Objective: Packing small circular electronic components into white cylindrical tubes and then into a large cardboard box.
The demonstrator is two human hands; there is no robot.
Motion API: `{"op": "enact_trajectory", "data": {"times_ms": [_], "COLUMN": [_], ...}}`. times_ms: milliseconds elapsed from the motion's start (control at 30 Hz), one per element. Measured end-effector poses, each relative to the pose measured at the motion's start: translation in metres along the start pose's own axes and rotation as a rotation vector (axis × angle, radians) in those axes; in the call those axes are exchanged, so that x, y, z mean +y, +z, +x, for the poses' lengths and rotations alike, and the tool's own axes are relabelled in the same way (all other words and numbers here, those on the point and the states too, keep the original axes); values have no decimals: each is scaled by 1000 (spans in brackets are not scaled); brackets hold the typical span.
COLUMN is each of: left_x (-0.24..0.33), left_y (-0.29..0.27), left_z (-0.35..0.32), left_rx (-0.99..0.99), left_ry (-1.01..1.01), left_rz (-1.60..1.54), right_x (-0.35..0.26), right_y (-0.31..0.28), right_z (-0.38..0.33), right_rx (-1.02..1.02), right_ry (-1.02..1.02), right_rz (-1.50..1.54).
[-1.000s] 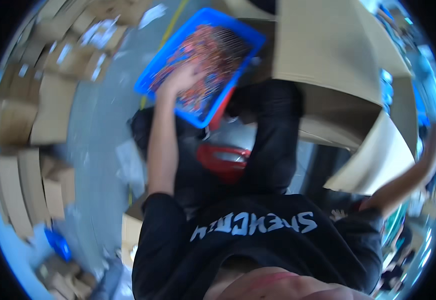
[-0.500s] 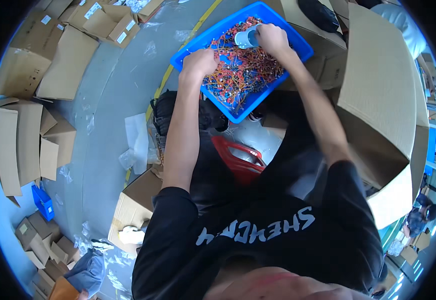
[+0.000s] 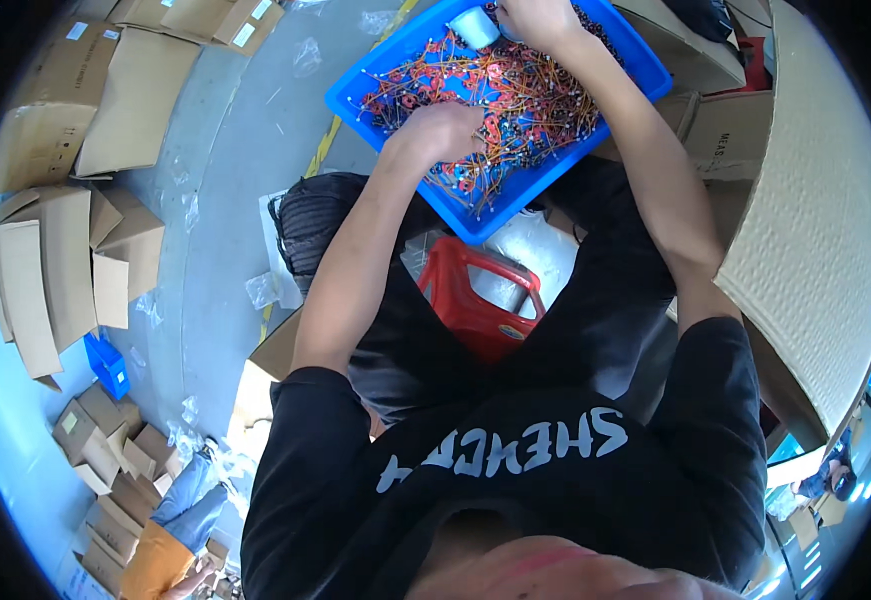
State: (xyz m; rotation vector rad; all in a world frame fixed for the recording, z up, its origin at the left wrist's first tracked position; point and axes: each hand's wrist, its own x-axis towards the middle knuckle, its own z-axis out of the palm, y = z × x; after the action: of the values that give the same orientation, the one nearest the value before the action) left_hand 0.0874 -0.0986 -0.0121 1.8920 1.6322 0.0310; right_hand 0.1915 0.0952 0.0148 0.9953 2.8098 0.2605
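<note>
Well, taking twelve o'clock as straight ahead of me, the blue tray (image 3: pixel 476 222) sat at twelve, one corner pointing back toward me and its far edge cut off by the view. My left forearm crossed its rim at eight o'clock, my right forearm at three. The widest room was at ten to eleven, where grey floor (image 3: pixel 226 190) ran past the tray's left corner to the cardboard boxes (image 3: pixel 66 260) at half past nine. At two, a big open carton (image 3: pixel 806 230) stood close along my right arm, so there was little slack on that side. The red stool (image 3: pixel 456 300) showed between my thighs, nearer me than the tray.

Inside the tray lay a tangle of small wired parts (image 3: pixel 546 95): thin orange and reddish leads with pale tips, red-pink rings, dark bits between. They spread thickest toward the middle and right, while blue plastic showed bare at ten o'clock. A pale blue cup (image 3: pixel 474 30) leaned at half past eleven. My left hand (image 3: pixel 446 132) was down among the parts at nine, fingers mostly hidden; my right hand (image 3: pixel 539 20) was at half past twelve, just beside the cup. I couldn't tell whether either was closed on anything.
</note>
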Motion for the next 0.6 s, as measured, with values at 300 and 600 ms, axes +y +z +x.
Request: {"op": "enact_trajectory", "data": {"times_ms": [300,600], "left_x": [-5,-6], "left_y": [-18,-81], "left_z": [4,-19], "left_rx": [73,500], "left_ry": [86,251], "left_rz": [-32,-745], "right_x": [18,-31], "right_y": [40,-80], "right_z": [-13,-80], "right_rx": [239,-1], "right_ry": [-93,-69], "right_rz": [487,1625]}}
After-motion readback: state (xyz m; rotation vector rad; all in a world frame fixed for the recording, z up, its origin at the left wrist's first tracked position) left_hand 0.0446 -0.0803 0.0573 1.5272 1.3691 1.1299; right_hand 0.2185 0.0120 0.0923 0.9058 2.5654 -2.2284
